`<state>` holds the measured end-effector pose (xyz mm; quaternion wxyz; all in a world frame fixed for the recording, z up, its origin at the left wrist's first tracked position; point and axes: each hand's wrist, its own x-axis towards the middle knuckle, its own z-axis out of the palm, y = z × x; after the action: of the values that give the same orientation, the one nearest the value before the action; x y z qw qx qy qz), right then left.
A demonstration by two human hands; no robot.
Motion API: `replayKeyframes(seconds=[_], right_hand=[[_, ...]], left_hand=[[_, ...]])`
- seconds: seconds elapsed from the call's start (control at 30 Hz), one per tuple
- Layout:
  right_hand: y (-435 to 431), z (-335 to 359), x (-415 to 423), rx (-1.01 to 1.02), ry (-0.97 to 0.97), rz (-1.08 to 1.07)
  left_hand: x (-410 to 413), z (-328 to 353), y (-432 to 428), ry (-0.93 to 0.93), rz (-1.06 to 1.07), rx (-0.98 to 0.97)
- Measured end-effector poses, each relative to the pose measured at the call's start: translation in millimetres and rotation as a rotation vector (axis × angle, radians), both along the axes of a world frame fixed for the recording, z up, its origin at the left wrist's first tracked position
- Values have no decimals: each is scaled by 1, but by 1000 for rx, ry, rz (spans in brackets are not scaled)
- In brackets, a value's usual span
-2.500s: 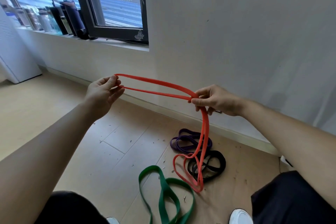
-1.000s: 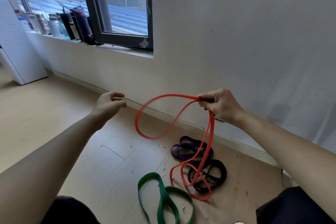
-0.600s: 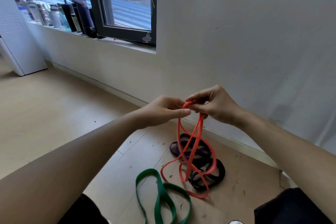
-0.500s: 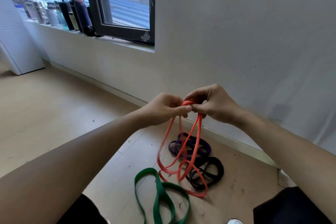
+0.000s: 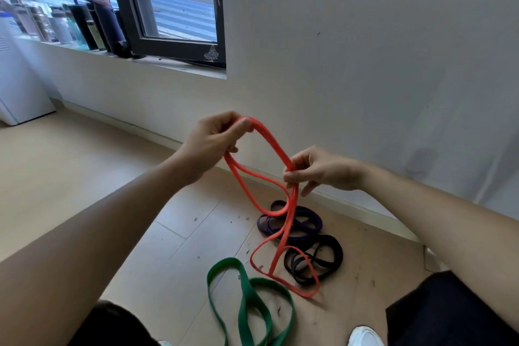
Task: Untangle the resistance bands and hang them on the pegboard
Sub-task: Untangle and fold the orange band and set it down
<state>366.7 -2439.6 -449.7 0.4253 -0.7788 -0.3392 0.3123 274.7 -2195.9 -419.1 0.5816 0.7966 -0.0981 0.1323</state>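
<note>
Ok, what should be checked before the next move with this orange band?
1. Left hand grip on the orange band: ok, fingers curl round its top loop.
2. Right hand grip: ok, pinches the band lower down.
3. Band straightened out: not ok, its loops cross below the hands.
4. Band lifted off the floor: not ok, its lower loop lies there.
5. Free of the black band and purple band: cannot tell, it crosses both in view.
6. Pegboard within reach: cannot tell, not in view.

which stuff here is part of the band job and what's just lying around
Job: orange band, gripped by left hand and right hand; green band, purple band, black band on the floor.
Lying about: bottles on the windowsill; white unit.
</note>
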Motion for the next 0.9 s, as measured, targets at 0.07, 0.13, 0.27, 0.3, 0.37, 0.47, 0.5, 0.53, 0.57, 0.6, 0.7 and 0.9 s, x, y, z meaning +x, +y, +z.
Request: replayKeyframes(seconds=[0.07, 0.13, 0.27, 0.3, 0.37, 0.47, 0.5, 0.53, 0.57, 0.6, 0.7, 0.9], right_hand=[[-5, 7, 3, 69, -9, -61], [-7, 16, 1, 123, -24, -88], [-7, 35, -9, 229, -68, -129], [-6, 39, -12, 248, -85, -133], [-4, 43, -15, 269, -124, -129], [0, 45, -18, 245, -172, -96], [2, 45, -20, 224, -186, -82], [5, 44, -22, 203, -196, -67], [8, 44, -24, 183, -204, -52], [10, 42, -25, 164, -210, -34], [15, 40, -29, 104, -220, 17], [9, 22, -21, -56, -110, 52]], left_hand=[[-1, -4, 17, 30, 17, -18], [-3, -8, 31, 69, 27, -13], [-5, -18, 47, 163, -27, 30], [-5, -19, 49, 182, -56, 35], [-4, -18, 48, 211, -104, 40], [-2, -14, 36, 232, -172, 42], [-2, -13, 29, 240, -196, 42], [-2, -12, 22, 247, -220, 44], [-2, -11, 14, 257, -241, 49], [-2, -9, 6, 268, -257, 59], [-1, -7, -17, 274, -260, 103], [-1, -1, -23, 181, -198, 100]])
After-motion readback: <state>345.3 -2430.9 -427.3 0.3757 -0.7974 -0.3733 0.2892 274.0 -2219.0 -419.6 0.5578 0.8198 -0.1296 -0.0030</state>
